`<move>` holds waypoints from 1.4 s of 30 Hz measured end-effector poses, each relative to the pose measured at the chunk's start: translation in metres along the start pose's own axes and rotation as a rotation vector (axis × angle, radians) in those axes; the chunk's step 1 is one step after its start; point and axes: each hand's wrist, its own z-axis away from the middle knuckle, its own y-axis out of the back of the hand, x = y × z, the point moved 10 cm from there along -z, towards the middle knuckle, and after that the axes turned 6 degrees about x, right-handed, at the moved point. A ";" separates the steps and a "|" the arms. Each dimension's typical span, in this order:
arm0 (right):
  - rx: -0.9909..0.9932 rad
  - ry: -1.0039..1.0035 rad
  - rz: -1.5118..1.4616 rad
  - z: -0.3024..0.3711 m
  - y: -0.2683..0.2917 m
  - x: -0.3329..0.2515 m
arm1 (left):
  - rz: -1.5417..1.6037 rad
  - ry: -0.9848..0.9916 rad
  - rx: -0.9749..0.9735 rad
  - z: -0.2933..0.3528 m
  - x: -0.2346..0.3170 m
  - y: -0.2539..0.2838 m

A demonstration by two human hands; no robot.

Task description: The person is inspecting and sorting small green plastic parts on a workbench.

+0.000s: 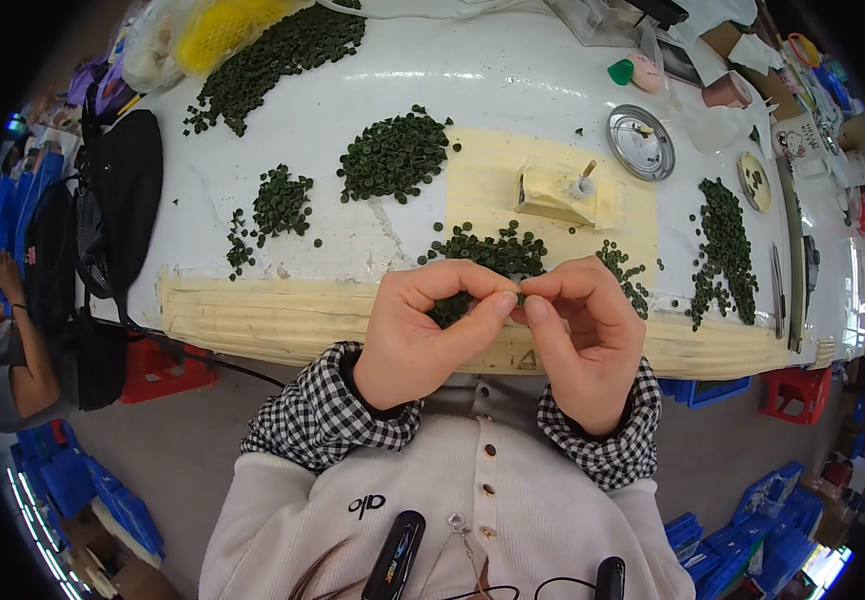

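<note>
My left hand (422, 330) and my right hand (592, 340) meet just past the table's near edge, thumbs and forefingers pinched together. Between the fingertips is a small dark green piece (520, 299), mostly covered by the fingers. Right behind the hands lies a pile of small round dark green pieces (492, 248), partly hidden by them. A smaller scatter of the same pieces (624, 272) is beside my right hand. Beyond the pile, a block wrapped in cream tape (557, 197) stands on cream paper, with a short peg (587, 172) sticking up from it.
More green heaps lie at the middle (392, 155), left (280, 202), far left (287, 55) and right (724, 250). A round metal lid (640, 150), tweezers (778, 290) and a pink cup (727, 92) are on the right. A black bag (122, 210) hangs at the left edge. Another person's arm (22, 340) shows far left.
</note>
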 end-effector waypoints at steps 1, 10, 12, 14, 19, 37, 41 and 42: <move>0.001 0.001 0.007 0.000 0.000 0.000 | 0.009 0.008 0.003 0.000 0.000 0.000; -0.004 0.023 0.028 0.001 -0.001 0.001 | -0.019 -0.035 -0.007 0.001 -0.002 0.002; -0.003 0.021 0.014 0.001 -0.002 0.001 | -0.029 -0.041 -0.015 0.001 -0.002 0.002; 0.002 0.014 -0.008 0.001 -0.002 0.001 | -0.039 -0.049 -0.022 0.000 -0.002 0.002; 0.015 -0.074 -0.062 0.001 -0.001 0.008 | 0.042 0.072 0.005 0.000 -0.001 -0.001; 0.078 0.299 0.844 -0.016 0.047 -0.025 | -0.101 0.046 0.120 -0.001 0.009 0.028; -0.005 0.335 0.932 -0.017 0.038 -0.021 | -0.069 0.122 0.184 0.000 0.008 0.033; -0.019 0.341 0.949 -0.016 0.038 -0.021 | -0.045 0.144 0.192 0.000 0.006 0.034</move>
